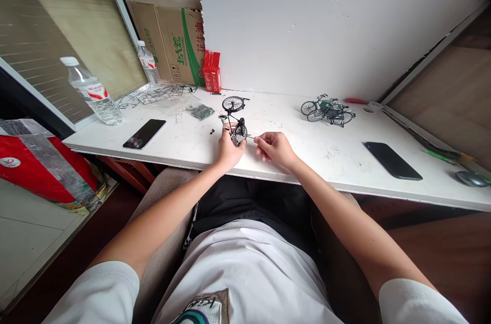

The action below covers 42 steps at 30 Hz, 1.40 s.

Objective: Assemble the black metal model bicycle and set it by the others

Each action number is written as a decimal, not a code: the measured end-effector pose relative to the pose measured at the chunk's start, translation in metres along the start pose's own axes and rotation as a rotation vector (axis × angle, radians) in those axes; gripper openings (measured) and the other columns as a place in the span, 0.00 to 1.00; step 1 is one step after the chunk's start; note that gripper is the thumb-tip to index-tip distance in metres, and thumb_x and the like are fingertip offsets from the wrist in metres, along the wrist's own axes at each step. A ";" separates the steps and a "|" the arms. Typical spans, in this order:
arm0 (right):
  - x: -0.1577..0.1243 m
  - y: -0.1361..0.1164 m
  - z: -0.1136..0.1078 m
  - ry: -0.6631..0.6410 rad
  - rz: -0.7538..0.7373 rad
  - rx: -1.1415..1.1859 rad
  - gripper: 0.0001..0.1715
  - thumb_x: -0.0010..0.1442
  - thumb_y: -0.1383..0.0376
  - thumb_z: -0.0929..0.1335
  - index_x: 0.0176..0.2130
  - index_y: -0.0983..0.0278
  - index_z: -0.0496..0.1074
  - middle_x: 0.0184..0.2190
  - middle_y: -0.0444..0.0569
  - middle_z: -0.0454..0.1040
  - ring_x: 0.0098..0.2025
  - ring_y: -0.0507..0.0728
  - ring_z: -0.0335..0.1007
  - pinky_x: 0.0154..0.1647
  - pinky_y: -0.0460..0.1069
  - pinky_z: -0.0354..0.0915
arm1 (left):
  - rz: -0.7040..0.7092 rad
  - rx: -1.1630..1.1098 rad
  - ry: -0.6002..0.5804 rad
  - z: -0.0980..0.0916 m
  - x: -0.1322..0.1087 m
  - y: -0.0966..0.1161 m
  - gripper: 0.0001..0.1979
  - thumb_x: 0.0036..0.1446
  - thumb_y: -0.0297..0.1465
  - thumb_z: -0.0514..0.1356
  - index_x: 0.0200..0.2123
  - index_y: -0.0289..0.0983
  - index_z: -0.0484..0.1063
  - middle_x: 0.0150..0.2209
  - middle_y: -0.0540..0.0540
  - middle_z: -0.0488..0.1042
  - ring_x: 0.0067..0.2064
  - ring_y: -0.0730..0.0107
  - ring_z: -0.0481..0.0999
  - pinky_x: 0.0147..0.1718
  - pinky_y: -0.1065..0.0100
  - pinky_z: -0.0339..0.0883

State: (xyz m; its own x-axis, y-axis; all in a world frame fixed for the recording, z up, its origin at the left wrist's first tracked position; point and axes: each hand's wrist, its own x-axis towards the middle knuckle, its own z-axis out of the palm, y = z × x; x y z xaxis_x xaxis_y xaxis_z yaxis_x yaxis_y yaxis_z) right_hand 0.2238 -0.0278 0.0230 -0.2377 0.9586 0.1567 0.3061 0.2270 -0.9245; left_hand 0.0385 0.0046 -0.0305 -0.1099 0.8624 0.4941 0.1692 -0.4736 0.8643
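A black model bicycle (231,118) stands on end above the white table, its one wheel toward the back and the other close to me. My left hand (229,151) is closed round its near wheel, thumb and fingers on the rim. To the right, my right hand (275,147) pinches a thin dark piece (249,136) that points at the near wheel. Whether this piece touches the wheel, and exactly what it is, I cannot make out. A tiny black part (212,131) lies left of the bicycle.
Finished-looking model bicycles (328,111) stand at the back right. Phones lie left (144,134) and right (393,160). A small bag of parts (202,112), thin part frames (153,95), a red box (212,71) and a water bottle (94,91) are to the left.
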 end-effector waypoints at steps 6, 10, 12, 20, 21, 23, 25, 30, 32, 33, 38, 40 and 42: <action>0.008 0.006 -0.008 -0.024 -0.009 0.000 0.34 0.63 0.33 0.71 0.35 0.61 0.71 0.23 0.49 0.79 0.20 0.54 0.71 0.20 0.49 0.63 | -0.066 -0.119 -0.033 0.003 0.001 0.002 0.28 0.54 0.23 0.69 0.56 0.40 0.63 0.51 0.40 0.79 0.47 0.62 0.84 0.50 0.59 0.80; 0.014 0.012 -0.018 0.066 -0.071 -0.068 0.32 0.66 0.36 0.71 0.34 0.62 0.73 0.22 0.46 0.75 0.22 0.53 0.69 0.28 0.50 0.66 | -0.053 -0.198 -0.043 0.003 0.001 -0.001 0.29 0.55 0.25 0.69 0.57 0.41 0.62 0.54 0.40 0.78 0.48 0.62 0.85 0.51 0.57 0.81; 0.018 0.015 -0.025 0.152 -0.093 -0.093 0.31 0.67 0.37 0.70 0.34 0.62 0.74 0.22 0.46 0.74 0.23 0.54 0.68 0.31 0.51 0.66 | -0.049 -0.254 -0.049 0.002 0.001 -0.003 0.29 0.55 0.27 0.70 0.57 0.42 0.62 0.53 0.40 0.78 0.47 0.61 0.86 0.51 0.56 0.82; 0.027 0.037 -0.052 0.347 -0.017 -0.423 0.16 0.68 0.55 0.69 0.36 0.64 0.79 0.39 0.55 0.84 0.42 0.62 0.77 0.47 0.55 0.68 | -0.177 -0.436 -0.100 -0.001 0.003 0.006 0.39 0.46 0.31 0.78 0.57 0.42 0.63 0.45 0.44 0.81 0.48 0.58 0.86 0.53 0.53 0.82; 0.027 0.041 -0.054 0.348 -0.029 -0.492 0.14 0.67 0.57 0.69 0.36 0.64 0.79 0.41 0.56 0.84 0.45 0.64 0.76 0.51 0.57 0.67 | -0.191 -0.455 -0.105 -0.002 0.003 0.007 0.40 0.45 0.32 0.79 0.57 0.42 0.63 0.45 0.44 0.81 0.48 0.57 0.85 0.53 0.53 0.82; 0.028 0.048 -0.057 0.332 -0.038 -0.624 0.11 0.65 0.60 0.70 0.35 0.64 0.80 0.42 0.58 0.83 0.50 0.67 0.74 0.57 0.59 0.65 | -0.213 -0.484 -0.112 -0.003 0.004 0.008 0.39 0.45 0.35 0.80 0.57 0.43 0.65 0.46 0.44 0.81 0.48 0.58 0.85 0.53 0.53 0.82; 0.028 0.053 -0.058 0.315 -0.031 -0.714 0.10 0.64 0.61 0.71 0.35 0.64 0.81 0.42 0.59 0.82 0.54 0.70 0.71 0.60 0.61 0.63 | -0.232 -0.489 -0.104 -0.005 0.004 0.008 0.36 0.48 0.38 0.80 0.56 0.42 0.67 0.45 0.45 0.82 0.47 0.59 0.85 0.52 0.54 0.81; 0.030 0.061 -0.057 0.312 -0.005 -0.785 0.09 0.65 0.61 0.71 0.38 0.63 0.81 0.45 0.59 0.80 0.55 0.71 0.67 0.57 0.61 0.64 | -0.285 -0.507 -0.096 -0.008 0.005 0.010 0.37 0.46 0.40 0.81 0.55 0.42 0.69 0.44 0.45 0.82 0.47 0.60 0.85 0.53 0.55 0.80; 0.030 0.062 -0.056 0.312 0.005 -0.794 0.09 0.65 0.61 0.71 0.38 0.63 0.80 0.45 0.59 0.80 0.54 0.70 0.67 0.57 0.61 0.64 | -0.301 -0.517 -0.111 -0.009 0.005 0.012 0.38 0.45 0.39 0.81 0.56 0.42 0.68 0.45 0.44 0.83 0.48 0.59 0.85 0.54 0.55 0.79; 0.030 0.062 -0.056 0.312 0.009 -0.797 0.09 0.65 0.61 0.71 0.38 0.63 0.80 0.45 0.59 0.80 0.54 0.70 0.67 0.57 0.61 0.64 | -0.302 -0.511 -0.122 -0.010 0.005 0.013 0.39 0.44 0.39 0.81 0.56 0.41 0.68 0.45 0.44 0.83 0.49 0.58 0.85 0.55 0.55 0.78; 0.030 0.061 -0.055 0.320 0.018 -0.803 0.10 0.65 0.61 0.70 0.39 0.63 0.80 0.45 0.59 0.80 0.54 0.71 0.67 0.56 0.61 0.64 | -0.297 -0.468 -0.168 -0.010 0.003 0.019 0.38 0.41 0.37 0.82 0.53 0.40 0.70 0.45 0.43 0.83 0.49 0.57 0.85 0.54 0.56 0.77; 0.029 0.060 -0.055 0.316 0.027 -0.803 0.10 0.65 0.60 0.70 0.39 0.63 0.80 0.45 0.59 0.80 0.54 0.71 0.68 0.55 0.62 0.64 | -0.298 -0.477 -0.197 -0.010 0.002 0.021 0.37 0.41 0.37 0.82 0.52 0.39 0.70 0.45 0.43 0.84 0.48 0.58 0.85 0.53 0.56 0.77; 0.029 0.059 -0.055 0.310 0.037 -0.801 0.10 0.65 0.60 0.70 0.39 0.63 0.80 0.46 0.59 0.80 0.55 0.72 0.68 0.55 0.62 0.65 | -0.303 -0.471 -0.202 -0.010 0.002 0.021 0.35 0.43 0.38 0.82 0.52 0.39 0.72 0.44 0.43 0.83 0.47 0.59 0.85 0.52 0.57 0.78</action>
State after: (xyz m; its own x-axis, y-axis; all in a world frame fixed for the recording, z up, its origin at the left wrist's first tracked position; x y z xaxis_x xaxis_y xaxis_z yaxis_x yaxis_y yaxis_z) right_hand 0.2858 0.0228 -0.0078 0.0124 0.9448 0.3274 0.8950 0.1355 -0.4249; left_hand 0.0320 -0.0055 -0.0106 0.1108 0.9665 0.2315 -0.2984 -0.1898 0.9354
